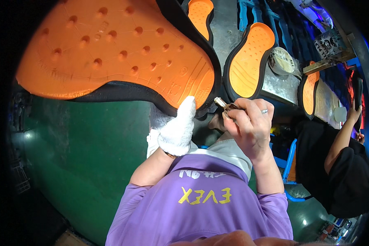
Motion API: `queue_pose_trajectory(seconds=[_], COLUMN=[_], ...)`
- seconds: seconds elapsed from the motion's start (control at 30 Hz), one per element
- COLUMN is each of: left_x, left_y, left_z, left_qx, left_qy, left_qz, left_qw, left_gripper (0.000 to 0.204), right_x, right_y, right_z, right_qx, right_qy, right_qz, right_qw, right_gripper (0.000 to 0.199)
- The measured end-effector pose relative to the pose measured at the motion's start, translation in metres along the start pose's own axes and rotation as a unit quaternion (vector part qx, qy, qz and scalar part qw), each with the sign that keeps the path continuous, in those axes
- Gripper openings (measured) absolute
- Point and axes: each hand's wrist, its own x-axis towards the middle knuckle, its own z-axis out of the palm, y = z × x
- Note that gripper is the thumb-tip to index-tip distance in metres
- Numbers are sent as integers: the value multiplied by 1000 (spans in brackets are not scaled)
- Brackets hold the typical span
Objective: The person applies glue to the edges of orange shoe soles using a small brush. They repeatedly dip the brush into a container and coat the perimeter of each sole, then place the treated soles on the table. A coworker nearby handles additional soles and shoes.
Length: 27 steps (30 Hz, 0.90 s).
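A large orange shoe sole (123, 49) with a black edge fills the upper left of the head view. Its orange face is dotted with round dimples. My left hand (179, 129), in a white glove, grips the narrower end; the thumb lies on the orange face and the other fingers are hidden behind. Just right of that end, my bare right hand (250, 125) is closed round a small tool (220, 102) with a shiny metal tip. The tip points up and left towards the black edge, and whether it touches cannot be told.
More orange-and-black soles, one (252, 61) fully visible, lie along a grey metal table (281, 88). A round whitish tub (281, 60) stands beside them. At right, a person in black (336, 172) holds up a dark object. A blue chair frame (290, 162) stands between us.
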Motion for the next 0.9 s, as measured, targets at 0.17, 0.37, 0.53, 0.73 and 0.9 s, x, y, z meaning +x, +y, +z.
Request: queue_pose_trajectory(seconds=[0.17, 0.37, 0.53, 0.73, 0.9], left_x=[-10, -4, -16, -19, -9], left_y=[-3, -46, -83, -51, -26], left_z=[-9, -21, -34, -37, -12], left_qx=[294, 20, 178, 467, 222], left_qy=[16, 58, 33, 126, 285], left_qz=[76, -119, 1, 180, 39], left_qw=[952, 991, 983, 857, 932], left_gripper=[40, 41, 41, 32, 33], right_x=[-6, -23, -25, -17, -10], right_y=[1, 1, 1, -5, 0], right_z=[0, 10, 8, 9, 7], right_qx=[46, 71, 69, 45, 1], right_qy=[-28, -11, 45, 20, 21], right_qz=[-44, -67, -42, -3, 14], right_qw=[998, 995, 996, 999, 1000], right_gripper=[21, 28, 29, 21, 18])
